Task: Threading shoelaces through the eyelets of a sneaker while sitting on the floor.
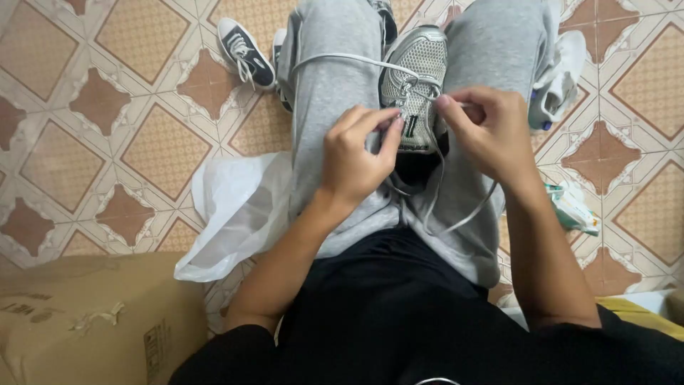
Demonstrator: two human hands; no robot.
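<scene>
Hands at frame centre: our left hand (356, 153) and right hand (486, 132) each pinch the lace (342, 58) of the grey shoe (417, 82) on our lap; upper eyelets threaded, ends untied.

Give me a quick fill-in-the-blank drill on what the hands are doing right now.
1. The grey mesh shoe rests between the person's ____.
2. Both the left hand and right hand pinch a white ____.
3. A dark sneaker lies on the tiled ____.
4. The cardboard box sits at the lower ____.

Missing: knees; shoelace; floor; left
</scene>
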